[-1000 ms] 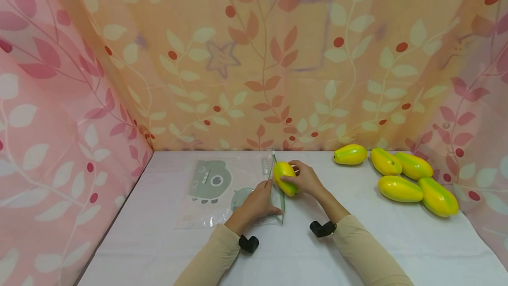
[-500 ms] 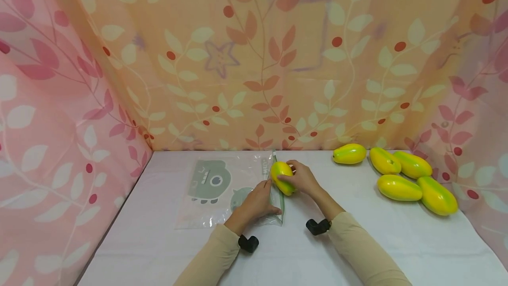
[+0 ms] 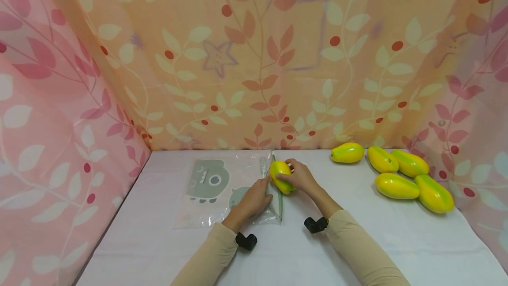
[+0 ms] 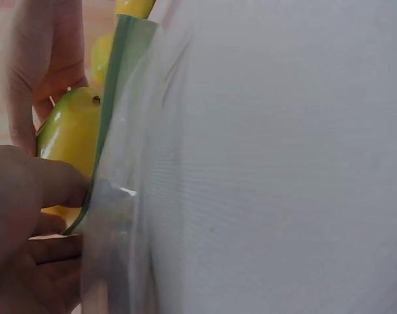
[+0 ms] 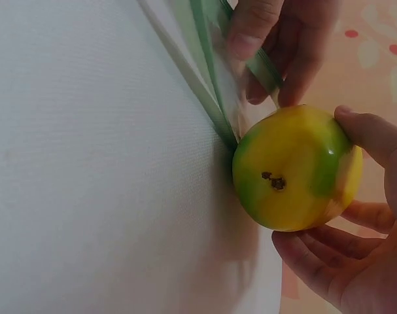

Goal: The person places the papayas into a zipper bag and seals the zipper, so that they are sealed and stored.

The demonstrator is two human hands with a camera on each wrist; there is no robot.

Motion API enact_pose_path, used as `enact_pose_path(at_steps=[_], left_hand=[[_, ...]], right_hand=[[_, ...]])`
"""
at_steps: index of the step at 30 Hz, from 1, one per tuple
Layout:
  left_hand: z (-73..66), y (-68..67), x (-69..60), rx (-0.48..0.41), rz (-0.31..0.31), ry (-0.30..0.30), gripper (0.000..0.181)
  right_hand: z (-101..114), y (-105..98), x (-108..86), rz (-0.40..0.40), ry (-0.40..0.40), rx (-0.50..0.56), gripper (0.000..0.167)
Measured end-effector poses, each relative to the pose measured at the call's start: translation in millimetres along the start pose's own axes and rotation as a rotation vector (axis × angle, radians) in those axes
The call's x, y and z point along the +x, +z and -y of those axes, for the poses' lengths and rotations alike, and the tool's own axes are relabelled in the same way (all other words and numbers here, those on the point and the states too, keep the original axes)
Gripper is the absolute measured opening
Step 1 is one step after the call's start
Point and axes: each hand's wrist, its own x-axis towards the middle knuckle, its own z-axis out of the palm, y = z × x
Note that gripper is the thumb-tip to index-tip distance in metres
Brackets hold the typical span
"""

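Plainly, one white surface [image 3: 158,255], carrying the whole lot. One clear bag with grey-green printed creatures [image 3: 234,164], flat, its green-edged mouth toward the right. Five loose yellow-green fruits [image 3: 397,186], grouped far right. One left hand [image 3: 254,200], pinching the bag's lip between thumb and fingers. One right hand [image 3: 302,178], thumb and fingers curled round a single fruit. That held fruit [image 5: 293,170]: at the bag's mouth, between the hands, left of the right hand; long axis roughly along the opening, near end slanting rightward; left fingertips just beside it; entry into the mouth undeterminable.
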Motion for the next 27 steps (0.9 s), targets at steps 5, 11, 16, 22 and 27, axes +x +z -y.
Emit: enact_pose_path(at_steps=[5, 11, 16, 22, 27], left_hand=[[-0.2, 0.1, -0.1, -0.082, -0.039, -0.032, 0.070], [-2.5, 0.5, 3.3, -0.108, -0.092, -0.103, 0.068], [-3.4, 1.4, 6.5, -0.102, -0.155, -0.107, 0.048], [-4.4, 4.7, 5.8, -0.101, -0.313, -0.097, 0.030], [-4.1, 8.5, 5.0, -0.072, -0.395, -0.074, 0.022]], right_hand=[[-0.4, 1.1, 0.0, 0.004, 0.023, 0.014, 0.071], [-0.4, 0.9, -1.0, 0.004, 0.006, -0.006, 0.069], [0.2, -0.7, -1.7, 0.001, 0.014, -0.003, 0.068], [-0.2, -0.6, -1.5, 0.002, 0.012, 0.016, 0.068], [-1.2, 0.2, -2.4, 0.004, 0.017, 0.025, 0.069]])
